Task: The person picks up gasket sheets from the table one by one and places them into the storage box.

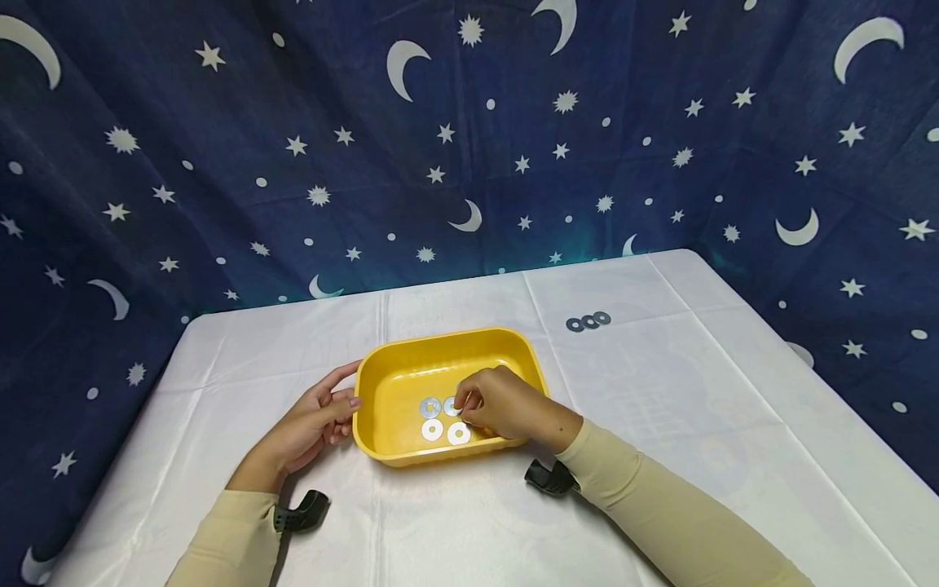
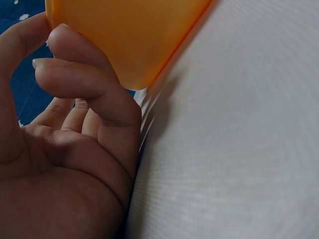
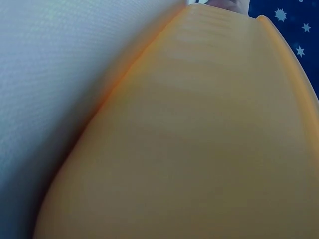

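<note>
A yellow plastic tray stands on the white-covered table. My left hand holds its left end, thumb at the rim; the left wrist view shows the curled fingers against the tray's wall. My right hand reaches over the near right rim into the tray, thumb and fingertips pinching at a flat metal washer partly covered by them. Close by on the tray's floor lie a washer, another washer and a third washer. In the right wrist view the tray's outer side hides the right fingers.
Three dark washers lie in an overlapping row on the table, behind and right of the tray. A dark blue curtain with moons and stars hangs beyond the table's far edge. Each wrist carries a black strap mount.
</note>
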The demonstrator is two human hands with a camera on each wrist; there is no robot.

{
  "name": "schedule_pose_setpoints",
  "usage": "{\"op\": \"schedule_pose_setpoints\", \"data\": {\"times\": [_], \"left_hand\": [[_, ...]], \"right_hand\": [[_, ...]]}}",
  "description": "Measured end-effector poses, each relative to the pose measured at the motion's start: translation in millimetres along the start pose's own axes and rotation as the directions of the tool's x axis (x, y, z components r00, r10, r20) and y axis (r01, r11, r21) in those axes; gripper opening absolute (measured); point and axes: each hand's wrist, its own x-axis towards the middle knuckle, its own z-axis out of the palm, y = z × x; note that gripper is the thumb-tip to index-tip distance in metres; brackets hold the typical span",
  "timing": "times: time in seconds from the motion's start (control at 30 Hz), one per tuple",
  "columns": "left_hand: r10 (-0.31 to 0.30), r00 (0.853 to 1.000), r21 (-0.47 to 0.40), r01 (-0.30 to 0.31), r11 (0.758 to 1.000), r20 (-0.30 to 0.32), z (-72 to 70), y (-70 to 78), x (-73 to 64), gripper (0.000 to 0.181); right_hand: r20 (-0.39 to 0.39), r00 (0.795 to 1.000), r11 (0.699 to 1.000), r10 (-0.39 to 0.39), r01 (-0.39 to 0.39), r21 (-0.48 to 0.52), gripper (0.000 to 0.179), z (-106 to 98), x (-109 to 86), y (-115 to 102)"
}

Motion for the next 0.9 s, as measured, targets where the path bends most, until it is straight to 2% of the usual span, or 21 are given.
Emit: {"op": "schedule_pose_setpoints", "data": {"times": [0.2, 0.37, 0.5, 0.6, 0.73, 0.9], "left_hand": [[0.002, 1.0, -0.003, -0.002, 1.0, 0.003, 0.4, -0.8, -1.1, 0.058], [0.024, 0.999, -0.017, -0.023, 1.0, 0.026, 0.5, -1.7, -2.0, 0.058], [0.029, 0.999, -0.018, -0.028, 0.999, 0.031, 0.5, -1.2, -1.6, 0.057], [0.029, 0.999, -0.013, -0.029, 1.0, 0.033, 0.4, -0.7, -1.7, 0.058], [0.03, 0.999, -0.006, -0.029, 1.0, 0.036, 0.4, -0.2, -2.0, 0.057], [0.033, 0.998, -0.007, -0.033, 0.999, 0.047, 0.4, 0.3, -2.3, 0.058]], "right_hand": [[-0.072, 0.996, 0.998, -0.055, 0.052, -0.047, 0.008, -2, -2.4, 0], [-0.175, 0.981, 0.996, -0.087, 0.085, -0.02, 0.004, -10, -7.9, -1], [-0.267, 0.963, 0.998, -0.042, 0.053, 0.036, 0.005, -24, -11.4, -3], [-0.306, 0.952, 0.998, 0.01, 0.011, 0.066, 0.005, -35, -12.0, -2], [-0.325, 0.944, 0.996, 0.064, -0.04, 0.081, 0.006, -48, -12.1, 4], [-0.345, 0.934, 0.994, 0.091, -0.066, 0.086, 0.011, -61, -11.4, 16]]}}
